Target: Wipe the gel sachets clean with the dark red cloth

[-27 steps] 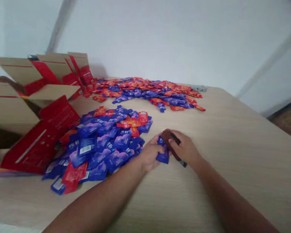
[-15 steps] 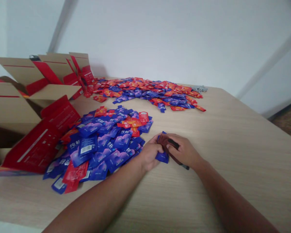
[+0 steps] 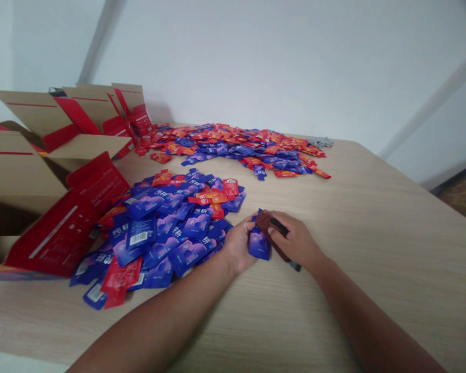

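My left hand [image 3: 238,248] is closed on the edge of a blue-purple sachet [image 3: 260,246], which hangs just above or rests on the table. My right hand [image 3: 293,241] is closed around a brown cloth [image 3: 264,221], pressed against the sachet's upper part. A black strip [image 3: 278,227] sticks out between the right fingers, and a dark end shows below that hand; whether it belongs to the cloth I cannot tell. To the left of my hands lies a heap of blue and red sachets [image 3: 166,233].
Open cardboard boxes [image 3: 62,233] with red printed flaps stand along the left side. A long pile of red and blue sachets [image 3: 233,142] runs along the back of the wooden table [image 3: 373,223]. Grey scraps [image 3: 320,142] lie at its right end, near the wall.
The fingers of my left hand have opened off the sachet's front, so more of its print shows. The cloth has shifted slightly at the sachet's top.
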Demonstrator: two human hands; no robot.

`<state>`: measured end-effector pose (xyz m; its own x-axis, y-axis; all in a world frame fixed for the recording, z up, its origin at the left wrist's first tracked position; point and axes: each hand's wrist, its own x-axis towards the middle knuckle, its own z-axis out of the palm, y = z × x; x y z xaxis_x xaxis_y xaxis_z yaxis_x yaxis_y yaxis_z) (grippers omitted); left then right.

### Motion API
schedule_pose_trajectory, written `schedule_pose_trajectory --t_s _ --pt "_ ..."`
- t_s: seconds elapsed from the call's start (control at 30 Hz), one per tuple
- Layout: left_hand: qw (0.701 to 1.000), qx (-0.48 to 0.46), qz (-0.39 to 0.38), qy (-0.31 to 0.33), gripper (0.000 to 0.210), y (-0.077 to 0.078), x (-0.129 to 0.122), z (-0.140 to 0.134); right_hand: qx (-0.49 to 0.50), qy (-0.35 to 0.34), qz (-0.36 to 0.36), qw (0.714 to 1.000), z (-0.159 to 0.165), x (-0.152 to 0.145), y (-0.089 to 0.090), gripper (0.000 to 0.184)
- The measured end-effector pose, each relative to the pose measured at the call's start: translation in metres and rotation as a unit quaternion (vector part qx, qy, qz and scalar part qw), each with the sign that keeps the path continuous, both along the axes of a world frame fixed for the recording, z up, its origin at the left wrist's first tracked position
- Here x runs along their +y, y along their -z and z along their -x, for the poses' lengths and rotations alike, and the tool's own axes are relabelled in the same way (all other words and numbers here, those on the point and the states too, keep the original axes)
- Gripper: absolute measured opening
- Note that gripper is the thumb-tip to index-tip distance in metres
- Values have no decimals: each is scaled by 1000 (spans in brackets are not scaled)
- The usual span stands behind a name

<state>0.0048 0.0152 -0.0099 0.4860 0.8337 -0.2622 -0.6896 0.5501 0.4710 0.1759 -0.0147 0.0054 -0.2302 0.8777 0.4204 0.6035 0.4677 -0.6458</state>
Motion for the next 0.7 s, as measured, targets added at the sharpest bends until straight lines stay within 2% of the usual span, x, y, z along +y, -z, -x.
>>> schedule_pose_trajectory --t_s 0.1,0.17,0.27,0.37,0.47,0.63,0.7 --pt "1000 -15 19 -14 22 1 4 1 -9 -84 0 996 3 -6 -10 49" --pt "999 -24 24 -22 22 1 5 3 -23 -137 -9 990 5 -10 -15 52" --pt "999 -28 37 -9 21 -1 4 6 -45 -167 -25 985 7 -14 -15 54" --pt "997 -33 58 25 18 -5 3 8 -57 -144 -44 987 6 -13 -7 56" --pt "996 -57 44 53 22 -6 4 6 -60 -103 -44 992 5 -9 0 54" --pt "997 -53 16 55 23 -3 5 1 -46 -11 -21 999 4 -3 0 47" --pt "998 -41 27 47 23 -1 4 0 -41 -12 -22 999 5 -3 -2 47"
